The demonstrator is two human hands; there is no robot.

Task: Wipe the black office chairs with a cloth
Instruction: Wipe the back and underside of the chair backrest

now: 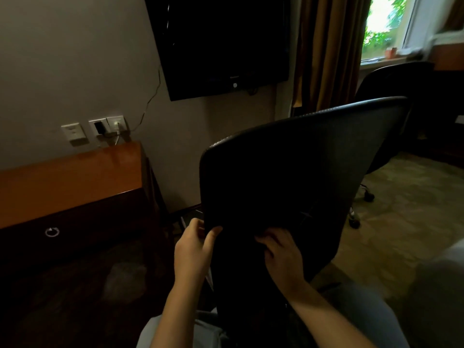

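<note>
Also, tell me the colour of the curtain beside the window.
The curtain is golden brown; the head view shows it.

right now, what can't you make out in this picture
Head view, dim:
- Cloth: none can be told apart; all is dark against the near chair under the right hand.
- Left hand fingers: partly behind the backrest edge it pinches.
- Near chair's seat and base: hidden by its backrest.
- Far chair: lower part mostly behind the near chair.
- Windowsill item: blurred.
</note>
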